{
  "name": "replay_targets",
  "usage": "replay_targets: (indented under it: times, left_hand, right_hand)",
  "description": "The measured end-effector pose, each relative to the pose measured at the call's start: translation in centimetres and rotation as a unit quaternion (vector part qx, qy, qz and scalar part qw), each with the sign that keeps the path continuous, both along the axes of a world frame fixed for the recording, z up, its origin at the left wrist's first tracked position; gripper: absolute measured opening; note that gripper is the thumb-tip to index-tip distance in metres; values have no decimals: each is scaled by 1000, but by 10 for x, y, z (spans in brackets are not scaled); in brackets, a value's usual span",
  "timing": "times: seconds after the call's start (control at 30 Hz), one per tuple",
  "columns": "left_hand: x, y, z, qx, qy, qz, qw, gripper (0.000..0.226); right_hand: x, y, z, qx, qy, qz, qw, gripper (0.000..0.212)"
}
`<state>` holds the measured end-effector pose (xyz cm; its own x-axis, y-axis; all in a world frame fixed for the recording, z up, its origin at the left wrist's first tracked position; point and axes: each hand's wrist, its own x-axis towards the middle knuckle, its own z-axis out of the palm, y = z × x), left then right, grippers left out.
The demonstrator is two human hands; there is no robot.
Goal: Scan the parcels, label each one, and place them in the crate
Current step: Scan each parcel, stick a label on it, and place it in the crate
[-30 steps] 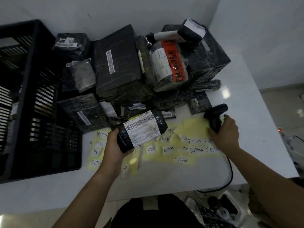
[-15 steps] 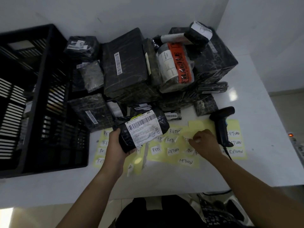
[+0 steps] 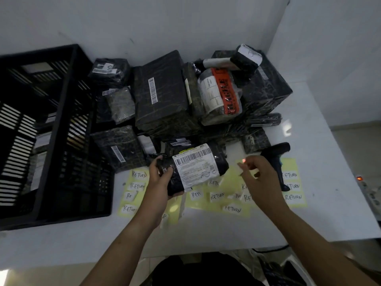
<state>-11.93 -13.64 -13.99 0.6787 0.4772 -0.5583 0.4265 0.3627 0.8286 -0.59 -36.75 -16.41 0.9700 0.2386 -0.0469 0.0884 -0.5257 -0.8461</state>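
Head view, left hand [image 3: 159,182] grip clasps parcel [image 3: 195,166] by its left end, right hand [image 3: 259,176] beside, grip unclear

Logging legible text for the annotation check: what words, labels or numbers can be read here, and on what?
"RETURN": handwritten on the white stickers on the yellow sheets.
"FRAGILE": orange tape on a piled parcel.
Shipping label on the parcel the left hand holds: print too small.
The sticker pinched by the right hand: unreadable.
Barcode strips on other parcels: blurred.
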Motion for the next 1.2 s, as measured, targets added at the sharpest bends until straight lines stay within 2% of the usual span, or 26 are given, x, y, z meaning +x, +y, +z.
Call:
replay_targets:
  times: [0.13, 0.3, 0.5, 0.6, 0.7, 0.9, 1.03, 1.2]
  left_hand:
    - [-1, 0, 15, 18, -20, -44, 999, 40]
    - [-1, 6, 37, -11, -50, -61, 997, 31]
    - [-8, 17, 52, -15, -69, -74, 995, 57]
    - [-12, 18, 55, 6, -90, -80, 993, 53]
    - [-15, 17, 54, 17, -102, -73, 992, 61]
    - [-19, 18, 55, 22, -101, -62, 993, 69]
    - [-20, 17, 57, 24, -95, -52, 994, 67]
    - [-21, 15, 59, 36, -91, -54, 994, 85]
  right_hand:
    - [-32, 28, 46, -4, -114, 57, 992, 24]
    - [-45, 55, 62, -28, -168, 73, 983, 23]
    - [-46, 74, 76, -100, -226, 59, 967, 20]
    - [-47, 82, 80, -111, -239, 51, 963, 24]
    - [-51, 88, 80, -124, -239, 58, 961, 23]
    - [-58, 93, 80, -143, -244, 62, 957, 23]
    - [-59, 94, 81, -150, -251, 58, 955, 23]
    - [-61, 94, 80, -154, -263, 51, 951, 24]
